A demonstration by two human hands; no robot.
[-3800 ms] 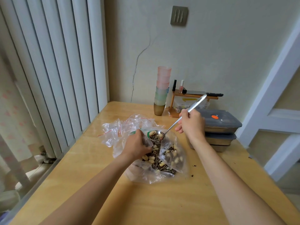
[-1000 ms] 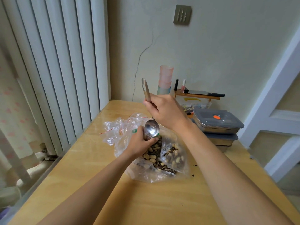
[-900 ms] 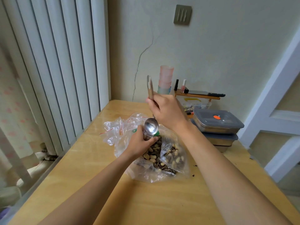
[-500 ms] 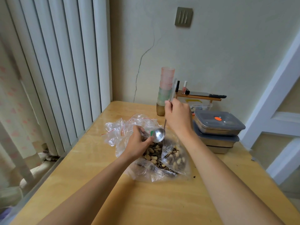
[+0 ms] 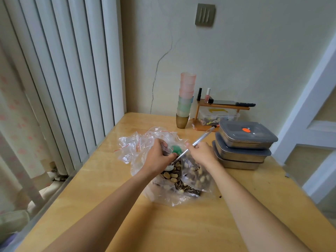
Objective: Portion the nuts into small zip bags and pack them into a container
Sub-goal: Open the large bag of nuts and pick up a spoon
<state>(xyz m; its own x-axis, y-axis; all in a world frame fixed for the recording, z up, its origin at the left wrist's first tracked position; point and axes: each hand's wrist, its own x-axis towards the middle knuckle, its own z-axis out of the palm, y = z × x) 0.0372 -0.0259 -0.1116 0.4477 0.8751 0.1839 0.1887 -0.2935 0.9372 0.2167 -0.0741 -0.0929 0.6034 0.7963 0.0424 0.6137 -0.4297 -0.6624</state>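
Open wooden tabletop point(image 5: 178, 230) in front, wide room there between the forearms. To the right, three stacked steel containers with grey lids point(image 5: 243, 144) wall things off; behind, a tall stack of pastel plastic cups point(image 5: 185, 100) and a small wooden shelf point(image 5: 221, 106) crowd the wall.

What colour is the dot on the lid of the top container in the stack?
Orange, on the grey lid of the top container, seen in the head view.
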